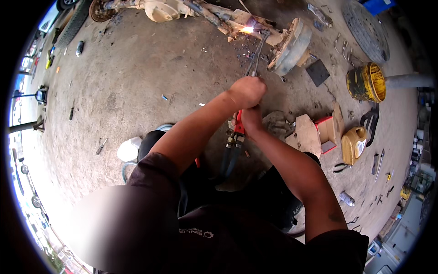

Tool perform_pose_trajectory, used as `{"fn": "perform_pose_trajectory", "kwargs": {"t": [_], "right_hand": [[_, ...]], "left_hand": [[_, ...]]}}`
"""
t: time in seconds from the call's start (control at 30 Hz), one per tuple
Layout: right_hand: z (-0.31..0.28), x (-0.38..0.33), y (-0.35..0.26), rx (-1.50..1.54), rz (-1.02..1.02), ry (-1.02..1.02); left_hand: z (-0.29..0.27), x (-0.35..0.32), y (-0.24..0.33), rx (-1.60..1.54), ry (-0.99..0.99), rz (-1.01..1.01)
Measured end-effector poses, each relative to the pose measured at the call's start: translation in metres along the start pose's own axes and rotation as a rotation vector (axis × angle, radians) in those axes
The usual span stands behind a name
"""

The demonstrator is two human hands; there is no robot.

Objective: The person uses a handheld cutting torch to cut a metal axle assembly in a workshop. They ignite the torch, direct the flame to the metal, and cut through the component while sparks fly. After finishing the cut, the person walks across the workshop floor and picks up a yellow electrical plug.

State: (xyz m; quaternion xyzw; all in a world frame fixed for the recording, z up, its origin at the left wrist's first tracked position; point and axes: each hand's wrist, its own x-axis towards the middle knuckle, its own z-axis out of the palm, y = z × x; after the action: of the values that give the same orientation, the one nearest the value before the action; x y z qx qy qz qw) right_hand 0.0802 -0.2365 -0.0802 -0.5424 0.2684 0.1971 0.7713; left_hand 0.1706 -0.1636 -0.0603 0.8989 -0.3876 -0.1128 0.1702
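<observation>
Cutting with the torch (256, 55), flame bright on the axle (219, 20) beside the brake drum (292, 45). I keep my left hand (247, 91) clamped on the tube, right hand (250, 119) wrapped around the valve end above the hoses (230, 157). Best held steady, tip close.
</observation>
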Motion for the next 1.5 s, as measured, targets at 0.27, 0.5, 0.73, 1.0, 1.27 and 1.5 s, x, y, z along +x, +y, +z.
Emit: {"fn": "perform_pose_trajectory", "kwargs": {"t": [0.27, 0.5, 0.73, 1.0, 1.27, 1.5], "right_hand": [[0.000, 0.000, 0.001, -0.009, 0.024, -0.010], [-0.001, 0.001, 0.001, -0.020, -0.023, -0.009], [-0.004, 0.006, 0.006, -0.014, -0.021, -0.002], [-0.004, 0.008, 0.009, -0.015, -0.044, -0.007], [-0.002, 0.006, 0.004, -0.035, -0.022, -0.004], [0.002, 0.003, 0.000, -0.043, -0.009, -0.003]], "left_hand": [[-0.001, -0.003, 0.002, -0.011, 0.020, 0.017], [-0.007, -0.006, 0.002, -0.010, 0.037, 0.037], [-0.006, -0.005, 0.003, 0.004, 0.048, 0.032], [-0.004, -0.004, 0.001, 0.019, 0.050, 0.025], [-0.011, -0.006, 0.003, 0.006, 0.045, 0.011], [-0.008, -0.006, 0.002, 0.015, 0.043, 0.004]]}}
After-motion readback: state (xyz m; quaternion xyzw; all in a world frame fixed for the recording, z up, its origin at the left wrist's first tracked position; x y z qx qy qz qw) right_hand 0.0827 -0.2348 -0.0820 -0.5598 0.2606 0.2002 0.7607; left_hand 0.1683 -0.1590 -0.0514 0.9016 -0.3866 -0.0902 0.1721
